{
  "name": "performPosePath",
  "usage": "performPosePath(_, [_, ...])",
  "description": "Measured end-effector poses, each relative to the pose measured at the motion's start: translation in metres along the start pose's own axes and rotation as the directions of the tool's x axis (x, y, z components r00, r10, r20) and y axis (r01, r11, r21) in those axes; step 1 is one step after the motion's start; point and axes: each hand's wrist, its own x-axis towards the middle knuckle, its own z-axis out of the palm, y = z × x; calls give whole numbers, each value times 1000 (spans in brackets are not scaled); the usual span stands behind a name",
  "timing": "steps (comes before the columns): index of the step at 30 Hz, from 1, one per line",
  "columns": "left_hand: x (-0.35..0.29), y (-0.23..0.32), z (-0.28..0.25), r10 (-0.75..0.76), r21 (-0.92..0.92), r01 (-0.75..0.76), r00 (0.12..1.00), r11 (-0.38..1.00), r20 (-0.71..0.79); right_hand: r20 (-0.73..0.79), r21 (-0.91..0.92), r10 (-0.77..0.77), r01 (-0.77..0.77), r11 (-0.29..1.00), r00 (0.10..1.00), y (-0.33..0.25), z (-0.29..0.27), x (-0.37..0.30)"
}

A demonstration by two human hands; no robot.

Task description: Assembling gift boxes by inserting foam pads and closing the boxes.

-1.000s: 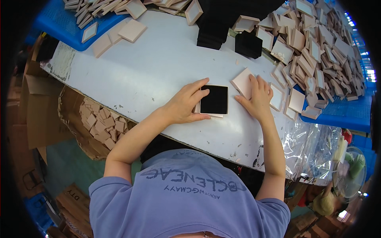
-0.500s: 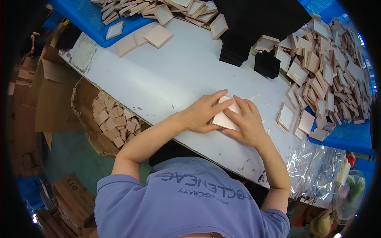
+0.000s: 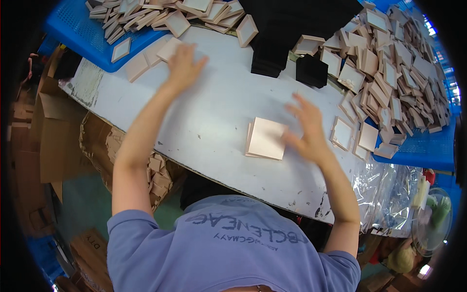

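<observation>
A small stack of pale pink square pieces point(image 3: 267, 137), the top one slightly askew over the one beneath, lies on the white table. Just right of it, my right hand point(image 3: 310, 131) hovers with fingers apart, its thumb by the stack's edge; motion blurs it a little. My left hand point(image 3: 186, 67) stretches to the far left of the table, fingers spread and somewhat blurred. It reaches over a pale square piece point(image 3: 168, 49), partly overlapping it in view; whether they touch I cannot tell. Beside that piece lie further flat squares point(image 3: 137, 67).
A blue basket point(image 3: 68, 30) with shallow square box parts stands far left. Another heap of these parts point(image 3: 384, 73) fills a blue basket point(image 3: 428, 151) at right. Black blocks point(image 3: 311, 71) stand at the back. A carton of pieces point(image 3: 97, 146) sits below the table's left edge; clear plastic bags point(image 3: 384, 194) lie right.
Both hands have let go of the stack. My left hand has moved far and left to the loose squares; my right has drawn slightly back to the right. The view has shifted a little.
</observation>
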Motion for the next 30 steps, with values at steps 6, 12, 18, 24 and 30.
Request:
performPosePath(6, [32, -41, -15, -150, 374, 118, 987, 920, 57, -272, -389, 99, -203, 898, 957, 99, -8, 39])
performPosePath(12, [12, -10, -50, -75, 242, 26, 978, 970, 197, -199, -472, 163, -240, 848, 966, 112, -5, 47])
performPosePath(18, [-36, 91, -61, 191, -947, -198, 970, 251, -152, -361, -451, 111, -278, 848, 926, 126, 3, 39])
performPosePath(24, [-123, 149, -19, 549, -747, -397, 834, 533, -51, -596, -387, -170, -96, 917, 785, 56, -26, 32])
performPosePath(30, [-131, 153, -12, 503, -730, -361, 864, 580, -28, -342, -470, -257, 72, 880, 904, 17, -1, 0])
